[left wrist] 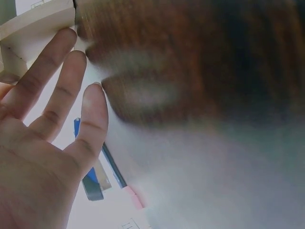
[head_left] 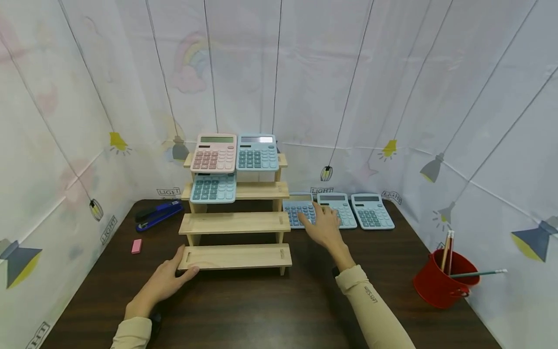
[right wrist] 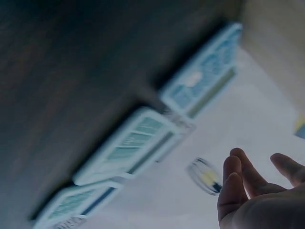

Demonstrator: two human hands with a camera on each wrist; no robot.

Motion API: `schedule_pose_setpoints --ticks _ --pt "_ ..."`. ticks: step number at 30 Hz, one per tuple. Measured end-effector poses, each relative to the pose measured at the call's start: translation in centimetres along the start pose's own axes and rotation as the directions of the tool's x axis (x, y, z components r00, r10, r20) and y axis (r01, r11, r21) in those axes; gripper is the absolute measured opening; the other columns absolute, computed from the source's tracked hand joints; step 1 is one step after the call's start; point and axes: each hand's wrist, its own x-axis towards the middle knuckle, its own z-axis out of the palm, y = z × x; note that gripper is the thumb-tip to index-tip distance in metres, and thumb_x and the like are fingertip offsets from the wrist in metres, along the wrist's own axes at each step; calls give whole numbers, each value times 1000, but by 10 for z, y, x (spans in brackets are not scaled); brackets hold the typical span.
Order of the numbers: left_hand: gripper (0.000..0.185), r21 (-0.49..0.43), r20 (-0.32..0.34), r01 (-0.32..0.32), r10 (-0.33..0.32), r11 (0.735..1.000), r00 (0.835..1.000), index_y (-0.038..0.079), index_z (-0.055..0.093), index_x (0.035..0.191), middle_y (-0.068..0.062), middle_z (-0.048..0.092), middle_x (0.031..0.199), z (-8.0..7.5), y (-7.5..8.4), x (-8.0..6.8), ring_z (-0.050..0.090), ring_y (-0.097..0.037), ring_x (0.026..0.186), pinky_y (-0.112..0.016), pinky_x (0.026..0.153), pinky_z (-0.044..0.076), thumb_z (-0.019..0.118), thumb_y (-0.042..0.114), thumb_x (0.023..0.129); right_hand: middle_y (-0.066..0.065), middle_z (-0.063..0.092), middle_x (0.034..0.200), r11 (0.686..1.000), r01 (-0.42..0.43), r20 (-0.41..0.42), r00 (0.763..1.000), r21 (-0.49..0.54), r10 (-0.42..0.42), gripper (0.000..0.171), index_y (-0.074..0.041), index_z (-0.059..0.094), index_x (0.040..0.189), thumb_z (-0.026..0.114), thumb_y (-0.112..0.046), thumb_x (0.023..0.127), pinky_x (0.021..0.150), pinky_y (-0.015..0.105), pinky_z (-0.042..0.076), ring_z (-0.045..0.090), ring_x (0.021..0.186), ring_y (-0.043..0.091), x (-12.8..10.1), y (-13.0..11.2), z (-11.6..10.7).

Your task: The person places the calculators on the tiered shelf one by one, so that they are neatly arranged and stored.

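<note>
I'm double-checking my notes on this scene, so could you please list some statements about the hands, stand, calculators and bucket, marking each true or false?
1. The left hand is at the left end of the lowest step of the stand. True.
2. The right hand grips the eraser. False: the right hand holds nothing.
3. Three calculators lie on the table right of the stand. True.
4. Both calculators on the top step are blue. False: the top step holds a pink calculator and a blue calculator.
5. Pencils stick out of the bucket. True.
</note>
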Motion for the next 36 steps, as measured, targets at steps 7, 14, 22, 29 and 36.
schedule_pose_setpoints --ticks 7,14,22,29,36 --pt "101 -1 5 -2 2 1000 1000 -3 9 160 -37 33 155 -1 1 0 40 -56 139 -68 110 37 51 64 97 34 34 154 994 -71 99 992 -80 78 83 -5 33 156 51 -60 97 113 74 21 22 143 61 15 19 16" --pt "100 -1 15 30 -30 1000 999 1 9 161 -36 32 156 -5 4 -2 37 -58 140 -70 109 36 51 64 96 41 31 152 983 -97 185 975 -154 125 90 0 28 157 52 -61 95 115 72 24 26 141 62 35 19 31" --pt "101 -15 12 29 -29 999 1000 2 8 161 -34 32 157 0 1 0 37 -57 141 -69 110 35 52 65 96 42 24 156 973 -119 245 955 -197 166 93 1 22 159 49 -63 96 117 71 23 18 146 62 50 23 45" --pt "101 -15 -2 24 -24 1000 1000 1 10 161 -34 33 157 0 -1 2 38 -57 140 -69 110 36 52 65 95 42 17 158 971 -139 273 943 -197 190 96 0 16 160 47 -65 97 120 70 19 10 149 61 59 27 53" --pt "100 -5 -2 24 -24 1000 1000 1 11 161 -36 33 156 -1 0 0 37 -57 140 -70 110 35 52 65 96 43 15 158 971 -159 274 940 -180 205 98 1 13 160 48 -65 96 120 71 17 9 147 63 66 21 56"
